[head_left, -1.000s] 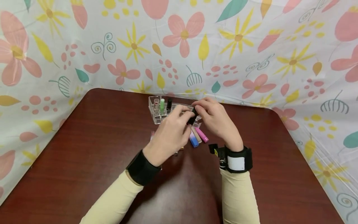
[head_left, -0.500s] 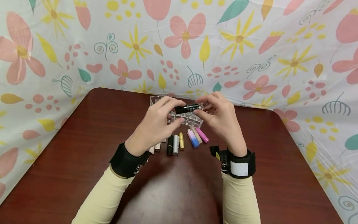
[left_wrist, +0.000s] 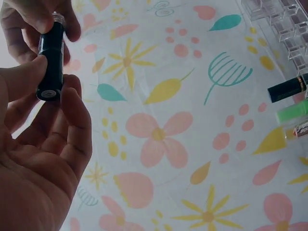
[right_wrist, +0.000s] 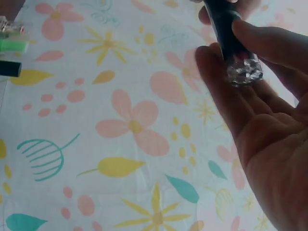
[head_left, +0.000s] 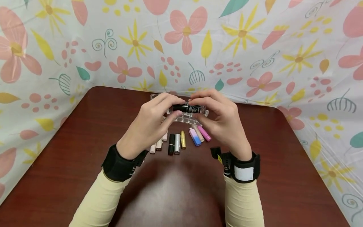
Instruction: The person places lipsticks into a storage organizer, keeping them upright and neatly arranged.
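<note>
A black lipstick (head_left: 185,108) with a clear end and white lettering lies level between my two hands, above the table. My left hand (head_left: 148,123) pinches its black end between thumb and fingers. Thumb and fingers of my right hand (head_left: 222,118) grip the other end, where the right wrist view shows the clear faceted tip (right_wrist: 244,72). Behind the hands stands a clear acrylic lipstick organizer (head_left: 187,119), partly hidden. In the left wrist view, a black tube (left_wrist: 287,88), a green tube (left_wrist: 292,111) and a clear-capped tube (left_wrist: 297,131) stand in it.
Nearer on the dark wooden table (head_left: 181,195) lie several lipsticks, among them a black one (head_left: 171,144), a silver one (head_left: 177,143) and a gold one (head_left: 183,139). To their right are a pink-blue tube (head_left: 194,136) and a magenta one (head_left: 204,133). A floral cloth (head_left: 136,37) hangs behind.
The lipstick has turned from a steep tilt to level, its lettering now facing me. My left hand has shifted left and back, uncovering the lipsticks on the table.
</note>
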Demonstrator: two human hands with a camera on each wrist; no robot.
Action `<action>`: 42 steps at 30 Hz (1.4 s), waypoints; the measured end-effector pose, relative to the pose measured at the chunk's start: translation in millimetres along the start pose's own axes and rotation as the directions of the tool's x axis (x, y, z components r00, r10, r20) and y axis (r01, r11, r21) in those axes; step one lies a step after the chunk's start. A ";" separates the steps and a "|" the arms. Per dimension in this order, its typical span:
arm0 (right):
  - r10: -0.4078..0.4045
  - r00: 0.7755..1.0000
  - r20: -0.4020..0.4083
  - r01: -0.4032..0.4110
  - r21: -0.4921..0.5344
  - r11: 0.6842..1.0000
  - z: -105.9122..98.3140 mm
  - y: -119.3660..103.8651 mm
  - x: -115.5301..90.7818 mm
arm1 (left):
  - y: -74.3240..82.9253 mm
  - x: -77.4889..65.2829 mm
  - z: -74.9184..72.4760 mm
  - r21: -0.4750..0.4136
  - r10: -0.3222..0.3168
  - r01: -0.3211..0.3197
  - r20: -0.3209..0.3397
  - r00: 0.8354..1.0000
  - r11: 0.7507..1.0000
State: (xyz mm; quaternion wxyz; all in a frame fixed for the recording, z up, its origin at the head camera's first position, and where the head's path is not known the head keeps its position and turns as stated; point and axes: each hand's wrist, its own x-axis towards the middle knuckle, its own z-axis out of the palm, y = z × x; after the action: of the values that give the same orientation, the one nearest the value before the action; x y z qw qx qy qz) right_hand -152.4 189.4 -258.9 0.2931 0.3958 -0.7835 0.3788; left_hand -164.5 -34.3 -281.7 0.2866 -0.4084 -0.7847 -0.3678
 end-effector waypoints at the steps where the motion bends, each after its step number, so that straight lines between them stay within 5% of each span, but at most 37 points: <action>1: -0.011 1.000 -0.011 0.011 0.008 1.000 -0.1 -0.9 0.3 | 0.8 0.1 -0.5 -0.002 0.005 -0.005 -0.002 1.000 1.000; 9: -0.036 0.999 -0.034 0.041 0.158 0.987 -4.6 -8.0 1.6 | 6.4 1.1 -3.8 0.063 0.065 -0.063 -0.020 0.998 0.996; 21: 0.010 1.000 -0.015 -0.006 0.235 0.972 -6.2 -10.0 -0.7 | 10.4 2.7 -6.2 0.117 0.117 -0.108 -0.077 0.990 0.987; 42: 0.055 0.998 0.016 -0.057 0.176 0.983 -1.9 -8.8 -2.2 | 7.9 1.6 -11.2 0.168 0.112 -0.100 -0.064 0.992 0.981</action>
State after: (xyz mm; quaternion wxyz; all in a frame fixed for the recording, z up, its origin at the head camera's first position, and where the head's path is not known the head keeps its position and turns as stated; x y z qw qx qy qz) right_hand -143.6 188.4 -256.4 0.2418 0.4003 -0.7592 0.4527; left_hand -156.9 -39.6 -271.5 0.3671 -0.4110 -0.7784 -0.3006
